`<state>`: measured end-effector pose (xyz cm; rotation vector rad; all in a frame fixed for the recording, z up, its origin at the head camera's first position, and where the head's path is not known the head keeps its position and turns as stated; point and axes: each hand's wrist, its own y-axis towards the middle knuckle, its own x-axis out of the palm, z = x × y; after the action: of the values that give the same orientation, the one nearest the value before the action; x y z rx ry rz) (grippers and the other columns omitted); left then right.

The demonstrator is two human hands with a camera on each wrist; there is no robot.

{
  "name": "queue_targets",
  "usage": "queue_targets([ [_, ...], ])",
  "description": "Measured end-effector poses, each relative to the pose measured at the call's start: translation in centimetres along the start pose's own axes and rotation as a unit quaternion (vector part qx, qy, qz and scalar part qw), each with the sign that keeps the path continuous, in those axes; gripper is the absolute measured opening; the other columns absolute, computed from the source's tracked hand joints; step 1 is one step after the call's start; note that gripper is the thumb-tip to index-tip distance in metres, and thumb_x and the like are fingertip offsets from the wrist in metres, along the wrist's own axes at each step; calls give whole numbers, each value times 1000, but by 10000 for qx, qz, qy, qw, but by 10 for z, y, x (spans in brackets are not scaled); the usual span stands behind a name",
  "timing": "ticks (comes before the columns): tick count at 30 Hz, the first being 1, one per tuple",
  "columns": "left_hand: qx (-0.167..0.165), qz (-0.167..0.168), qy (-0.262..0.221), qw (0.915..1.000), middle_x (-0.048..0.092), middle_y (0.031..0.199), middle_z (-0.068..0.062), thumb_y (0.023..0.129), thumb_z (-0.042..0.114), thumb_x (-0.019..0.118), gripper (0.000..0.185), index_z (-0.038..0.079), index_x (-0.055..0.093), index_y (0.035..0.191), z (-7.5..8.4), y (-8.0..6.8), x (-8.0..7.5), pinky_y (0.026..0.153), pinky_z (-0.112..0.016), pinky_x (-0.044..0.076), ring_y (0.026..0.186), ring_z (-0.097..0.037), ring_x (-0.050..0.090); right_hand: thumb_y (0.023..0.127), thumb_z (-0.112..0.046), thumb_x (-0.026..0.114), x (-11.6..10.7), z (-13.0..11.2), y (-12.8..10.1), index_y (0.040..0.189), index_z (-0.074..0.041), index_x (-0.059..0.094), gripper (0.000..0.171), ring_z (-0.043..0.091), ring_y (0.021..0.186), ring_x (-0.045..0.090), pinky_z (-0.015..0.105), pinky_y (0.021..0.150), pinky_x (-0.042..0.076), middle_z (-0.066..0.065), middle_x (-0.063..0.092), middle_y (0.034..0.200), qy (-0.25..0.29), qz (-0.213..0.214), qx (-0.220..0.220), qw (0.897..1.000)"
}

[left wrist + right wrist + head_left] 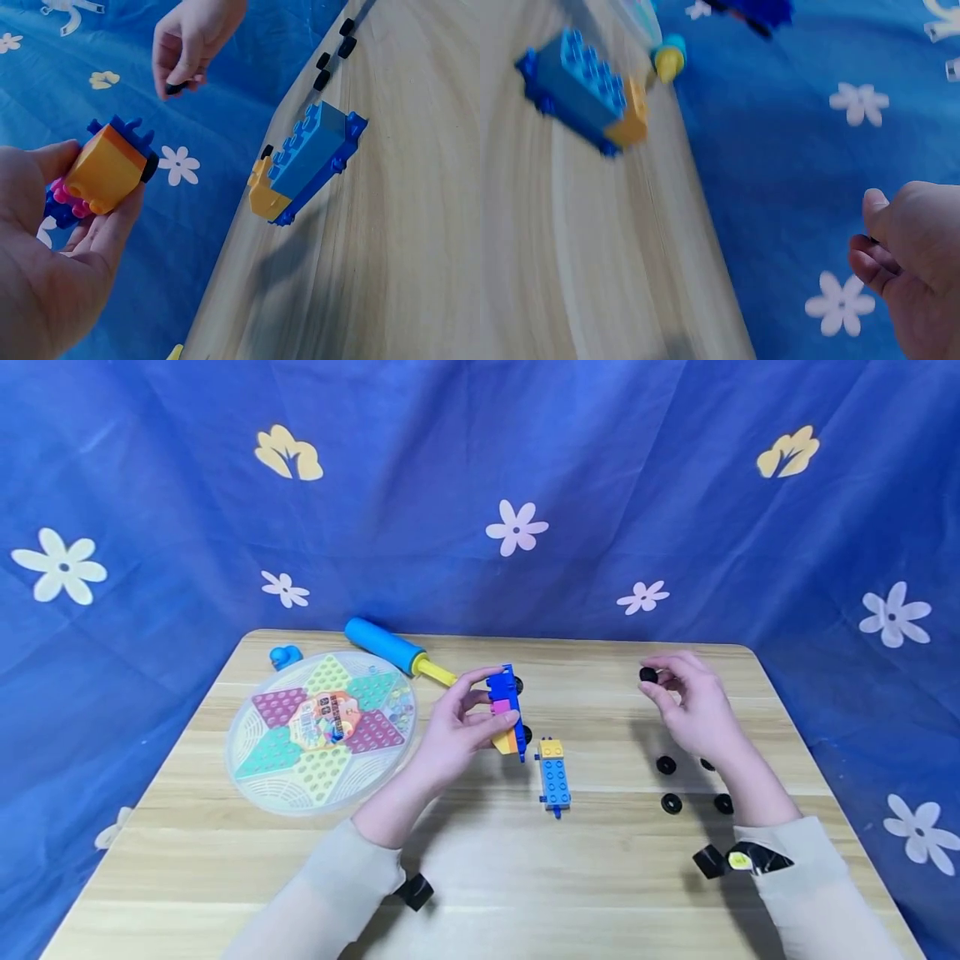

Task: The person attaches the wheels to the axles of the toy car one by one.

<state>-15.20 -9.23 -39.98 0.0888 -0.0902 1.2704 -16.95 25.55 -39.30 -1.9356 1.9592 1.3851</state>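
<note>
My left hand [467,727] grips a toy brick car [501,710] with a dark blue base and pink, orange and yellow bricks, raised over the table. Black wheels show along the car's right side. Between thumb and fingers, my right hand [693,706] pinches a small black wheel [648,675] above the table's right side. In the right wrist view that wheel is mostly hidden by the fingers. A second toy car [554,775], light blue and yellow on a blue base, stands on the table between the hands. Its visible axle ends carry no wheels in the head view.
Several loose black wheels [671,803] lie below my right hand. To the left rests a round Chinese checkers board [247,710], with a small blue rubber duck [285,657] behind it. A blue and yellow pump-like toy [386,645] lies at the back edge near a blue floral curtain [450,485].
</note>
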Motion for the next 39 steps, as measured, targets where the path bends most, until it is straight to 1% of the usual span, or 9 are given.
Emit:
queue_targets([
  [8,-22,-123,92,9999,60,122,-19,96,4,79,62,28,57,149,5,3,7,73,-43,65,93,-31,75,89,14,77,21,-42,-5,121,4,71,35,17,88,65,15,83,53,8,68,111,610,-299,-521,9963],
  [14,35,-231,132,9996,61,122,-19,96,3,78,60,25,57,148,6,6,15,75,-43,65,93,-30,76,88,10,81,34,-71,-10,122,-2,72,37,15,90,64,19,82,54,1,68,111,731,-521,-880,9921],
  [19,90,-262,137,9995,61,121,-20,97,2,77,60,24,57,149,5,8,18,71,-37,64,90,-29,76,89,5,83,43,-88,-15,122,-3,73,36,14,91,62,21,79,52,0,68,110,772,-711,-1163,9876],
  [23,100,-281,160,9994,60,121,-19,97,2,77,60,24,57,149,5,8,21,69,-37,63,87,-28,75,89,1,84,50,-95,-17,122,-4,73,35,13,91,62,22,80,52,1,68,112,885,-794,-1215,9854],
  [26,90,-325,166,9993,59,122,-19,97,3,78,60,24,57,149,7,9,23,72,-46,64,88,-29,75,89,-1,85,54,-98,-19,121,-3,74,34,12,90,63,21,79,52,1,68,112,934,-773,-1206,9853],
  [28,84,-336,165,9993,59,122,-19,97,4,78,60,24,57,149,8,10,25,73,-47,63,88,-29,75,88,-1,86,57,-98,-20,121,-3,74,35,12,89,63,20,78,52,2,68,110,933,-733,-1224,9854],
  [30,79,-321,173,9993,60,121,-19,97,4,78,59,24,57,149,8,11,25,72,-44,63,87,-28,75,87,-1,86,61,-98,-20,120,-2,75,34,12,88,63,20,77,52,2,68,110,913,-715,-1226,9857],
  [34,85,-257,176,9995,60,119,-19,97,5,78,59,24,58,149,7,11,27,65,-33,60,84,-26,74,85,-3,89,67,-98,-21,118,-2,76,35,12,85,63,19,76,53,2,68,108,906,-653,-1210,9863],
  [39,186,-116,210,9995,61,118,-19,96,5,79,58,22,59,148,6,10,28,65,-32,62,82,-26,74,83,-6,92,71,-100,-22,113,-2,78,34,10,82,64,19,72,54,0,68,102,871,-503,-1052,9894],
])
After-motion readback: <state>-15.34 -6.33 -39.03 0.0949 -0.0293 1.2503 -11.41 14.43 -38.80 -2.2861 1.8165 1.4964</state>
